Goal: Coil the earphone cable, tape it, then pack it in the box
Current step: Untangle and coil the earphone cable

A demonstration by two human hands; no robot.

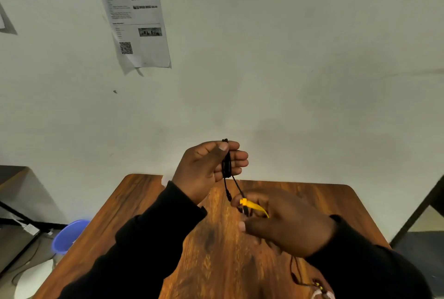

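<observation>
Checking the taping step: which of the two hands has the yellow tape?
The right hand, lower, pinches the yellow tape; the left hand holds only the coiled black cable.

Wall (288, 58) pale, plain | printed sheet (137, 22) taped at 11 o'clock | wooden table (216, 250) at 6 o'clock | blue tub (68, 236) on floor, 8 o'clock | dark frame (418, 212) at 4 o'clock

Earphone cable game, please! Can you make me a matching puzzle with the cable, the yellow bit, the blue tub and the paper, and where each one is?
Things:
1. black earphone cable
2. yellow strip
3. blue tub
4. printed paper

Places:
A. stuck on the wall
B. on the floor left of the wooden table
C. looped in the left hand
D. at the fingers of the right hand

Pairs: 1-C, 2-D, 3-B, 4-A
</observation>
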